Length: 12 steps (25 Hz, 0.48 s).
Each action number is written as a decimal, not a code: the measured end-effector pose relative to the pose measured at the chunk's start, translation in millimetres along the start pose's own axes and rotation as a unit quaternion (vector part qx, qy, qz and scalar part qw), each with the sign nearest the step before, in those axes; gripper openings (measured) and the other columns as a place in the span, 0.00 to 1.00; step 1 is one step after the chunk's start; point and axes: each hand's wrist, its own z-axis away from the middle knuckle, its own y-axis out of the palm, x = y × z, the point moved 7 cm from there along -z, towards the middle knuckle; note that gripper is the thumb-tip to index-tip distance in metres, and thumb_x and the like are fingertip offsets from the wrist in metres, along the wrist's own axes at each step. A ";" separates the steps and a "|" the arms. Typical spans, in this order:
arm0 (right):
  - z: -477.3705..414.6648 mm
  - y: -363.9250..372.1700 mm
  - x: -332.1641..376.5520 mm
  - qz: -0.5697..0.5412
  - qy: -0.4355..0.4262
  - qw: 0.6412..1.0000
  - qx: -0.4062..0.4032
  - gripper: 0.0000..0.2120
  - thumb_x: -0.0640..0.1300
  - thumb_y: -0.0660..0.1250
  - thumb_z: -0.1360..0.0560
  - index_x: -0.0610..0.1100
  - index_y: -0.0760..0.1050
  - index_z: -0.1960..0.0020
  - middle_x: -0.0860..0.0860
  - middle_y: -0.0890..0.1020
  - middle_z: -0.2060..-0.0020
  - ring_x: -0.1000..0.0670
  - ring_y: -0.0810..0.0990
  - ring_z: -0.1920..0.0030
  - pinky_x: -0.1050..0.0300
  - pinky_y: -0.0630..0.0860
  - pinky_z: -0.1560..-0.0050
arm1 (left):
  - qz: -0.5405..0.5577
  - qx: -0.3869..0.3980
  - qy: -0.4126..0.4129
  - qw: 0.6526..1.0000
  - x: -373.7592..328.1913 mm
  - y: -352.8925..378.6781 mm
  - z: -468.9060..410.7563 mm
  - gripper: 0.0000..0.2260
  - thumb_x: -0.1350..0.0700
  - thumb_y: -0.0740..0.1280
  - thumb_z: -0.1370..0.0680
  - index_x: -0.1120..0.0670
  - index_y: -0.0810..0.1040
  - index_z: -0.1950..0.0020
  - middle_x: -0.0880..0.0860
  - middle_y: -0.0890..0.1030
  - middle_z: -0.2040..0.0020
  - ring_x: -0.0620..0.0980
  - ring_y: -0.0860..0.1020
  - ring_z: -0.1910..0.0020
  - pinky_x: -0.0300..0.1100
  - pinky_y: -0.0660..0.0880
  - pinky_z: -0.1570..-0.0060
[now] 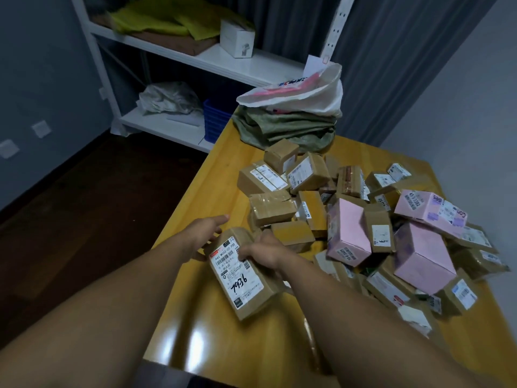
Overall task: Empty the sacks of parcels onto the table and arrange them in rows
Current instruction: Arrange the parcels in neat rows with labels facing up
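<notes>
A brown parcel (243, 278) with a white label marked 7936 is near the table's left edge. My right hand (263, 252) grips its far right side, thumb on the label. My left hand (205, 232) is against its far left end with the fingers stretched forward. A heap of brown and pink parcels (363, 219) covers the right half of the yellow table (223, 345). At the table's far end lie a green sack (282, 127) and a white sack (305, 93), crumpled.
A white shelf unit (201, 57) stands behind the table with yellow cloth, a white box, a grey bag and a blue crate. Dark floor lies to the left. A grey curtain hangs at the back right.
</notes>
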 end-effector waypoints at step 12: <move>-28.7 155.1 13.5 -0.146 0.052 0.986 0.056 0.41 0.57 0.72 0.38 0.43 0.66 0.30 0.45 0.83 0.47 0.44 0.84 0.49 0.42 0.83 0.52 | 0.114 -0.104 -0.046 0.987 112.0 -109.3 -6.4 0.17 0.46 0.65 0.20 0.59 0.82 0.46 0.59 0.85 0.50 0.58 0.82 0.50 0.55 0.76 0.41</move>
